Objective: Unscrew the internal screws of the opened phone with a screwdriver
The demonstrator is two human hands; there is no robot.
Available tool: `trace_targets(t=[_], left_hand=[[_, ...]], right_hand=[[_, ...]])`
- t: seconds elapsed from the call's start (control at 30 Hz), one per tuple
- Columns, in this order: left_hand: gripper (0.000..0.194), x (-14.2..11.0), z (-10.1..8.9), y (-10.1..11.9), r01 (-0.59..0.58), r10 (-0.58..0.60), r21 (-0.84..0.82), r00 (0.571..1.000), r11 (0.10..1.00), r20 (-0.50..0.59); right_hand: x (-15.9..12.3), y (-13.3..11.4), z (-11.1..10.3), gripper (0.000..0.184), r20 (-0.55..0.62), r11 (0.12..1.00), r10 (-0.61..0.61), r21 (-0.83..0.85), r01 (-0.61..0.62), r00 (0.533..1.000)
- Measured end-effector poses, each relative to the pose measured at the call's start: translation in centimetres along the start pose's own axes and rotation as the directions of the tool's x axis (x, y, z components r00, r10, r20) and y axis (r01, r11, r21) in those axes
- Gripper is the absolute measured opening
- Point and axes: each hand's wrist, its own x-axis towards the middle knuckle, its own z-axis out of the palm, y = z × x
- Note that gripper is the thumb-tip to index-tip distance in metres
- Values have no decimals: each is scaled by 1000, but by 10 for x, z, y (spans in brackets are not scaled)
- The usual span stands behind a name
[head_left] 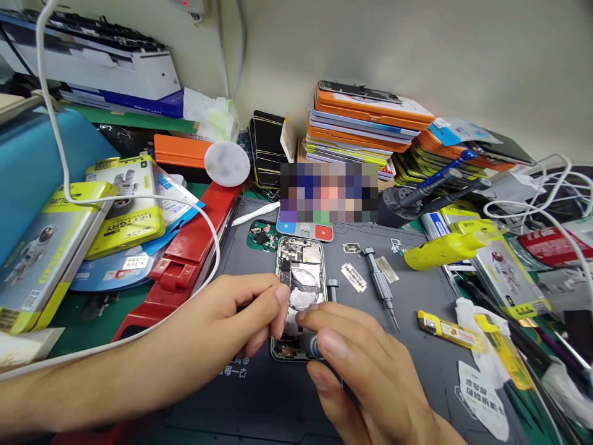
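An opened smartphone (301, 253) lies on the grey work mat (250, 247), its inner boards and a pale round coil area exposed. My left hand (250, 309) is over the phone's left edge, thumb and index pressed together; whatever they pinch is hidden. Above the phone's lower right part is my right hand (365, 358), fingers bent. Between its index finger and thumb shows a dark cylindrical tool (308, 342) with a bluish ring, mostly covered. Just right of the phone, the grey end of another tool (332, 287) sticks out behind my right fingers.
Right of the phone lie a screwdriver (382, 287), a razor blade (353, 277), a yellow bottle (445, 250) and a yellow cutter (449, 330). A red clamp-like stand (185, 247) and battery boxes (130, 204) are at left. Stacked cases (361, 123) and a tool holder (398, 204) stand behind.
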Motion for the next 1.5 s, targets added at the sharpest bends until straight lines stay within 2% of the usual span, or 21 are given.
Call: trace_targets(t=[0.17,0.83,1.5], left_hand=[[59,0,1,-2,8,-8,2,1000,1000,-9],[64,1,0,-2,21,-21,-13,1000,1000,-16],[60,2,1,-1,24,-24,-27,1000,999,4]], right_hand=[[3,0,2,14,-11,1000,-10,8,10,1000],[3,0,1,15,-11,1000,-12,-2,12,1000],[2,0,3,17,-7,1000,-15,-8,15,1000]])
